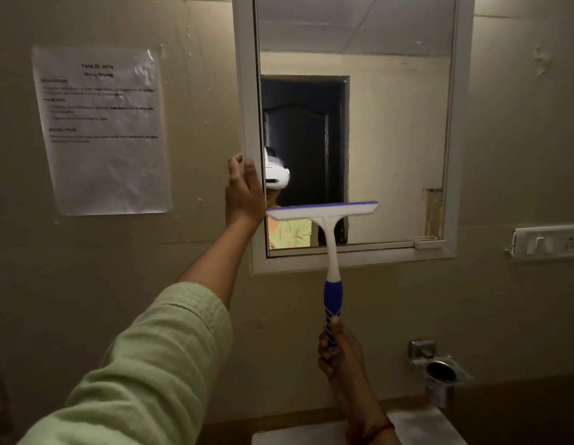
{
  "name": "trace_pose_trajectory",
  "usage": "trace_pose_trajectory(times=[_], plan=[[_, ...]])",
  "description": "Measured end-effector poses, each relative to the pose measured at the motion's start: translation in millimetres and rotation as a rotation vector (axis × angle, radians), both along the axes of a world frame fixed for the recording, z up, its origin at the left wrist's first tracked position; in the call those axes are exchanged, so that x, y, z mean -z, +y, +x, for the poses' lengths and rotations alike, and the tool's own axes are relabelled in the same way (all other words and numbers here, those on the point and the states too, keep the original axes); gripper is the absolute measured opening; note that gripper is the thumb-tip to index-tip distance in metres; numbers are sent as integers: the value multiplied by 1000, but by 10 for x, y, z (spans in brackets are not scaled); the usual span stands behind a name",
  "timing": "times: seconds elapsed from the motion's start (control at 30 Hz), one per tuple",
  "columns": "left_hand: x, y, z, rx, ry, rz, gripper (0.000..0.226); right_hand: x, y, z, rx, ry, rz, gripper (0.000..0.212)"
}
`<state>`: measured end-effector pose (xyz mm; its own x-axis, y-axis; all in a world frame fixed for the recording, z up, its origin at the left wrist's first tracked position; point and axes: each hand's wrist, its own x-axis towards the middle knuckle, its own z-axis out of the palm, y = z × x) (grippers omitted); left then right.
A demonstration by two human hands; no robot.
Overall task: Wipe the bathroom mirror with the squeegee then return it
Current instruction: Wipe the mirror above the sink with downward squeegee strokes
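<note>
A white-framed mirror [391, 130] hangs on the wall straight ahead. The squeegee [330, 239] has a white T-shaped head with a blue blade strip and a blue-and-white handle. Its blade lies flat against the lower left part of the glass. My right hand [340, 351] grips the bottom of the handle, thumb up along it. My left hand [244, 191] is wrapped around the left edge of the mirror frame, just left of the blade. The green sleeve covers my left forearm.
A printed task sheet [102, 130] is taped to the wall on the left. A switch plate [547, 242] is right of the mirror. A metal holder [441, 370] is fixed low on the right wall. A white basin edge [292, 436] shows at the bottom.
</note>
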<state>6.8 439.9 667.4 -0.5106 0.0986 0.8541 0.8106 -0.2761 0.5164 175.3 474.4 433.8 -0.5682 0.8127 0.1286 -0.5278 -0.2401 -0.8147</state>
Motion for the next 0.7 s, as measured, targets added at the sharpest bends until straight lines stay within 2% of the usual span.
trace_pose_trajectory(times=[0.13, 0.3, 0.4, 0.6, 0.7], plan=[[1, 3, 2, 11, -7, 2, 42, -115, 0, -39, 3, 5, 50, 31], [-1, 1, -12, 11, 5, 8, 42, 342, -117, -12, -98, -49, -116, 33], [-8, -1, 0, 14, 1, 7, 42, 380, -172, 31, -156, -20, -166, 30], [-3, 9, -5, 22, 9, 22, 41, 63, -73, 31, -57, 22, -45, 31], [-13, 5, 5, 16, -1, 25, 42, 167, -61, 39, -53, -3, -50, 35]])
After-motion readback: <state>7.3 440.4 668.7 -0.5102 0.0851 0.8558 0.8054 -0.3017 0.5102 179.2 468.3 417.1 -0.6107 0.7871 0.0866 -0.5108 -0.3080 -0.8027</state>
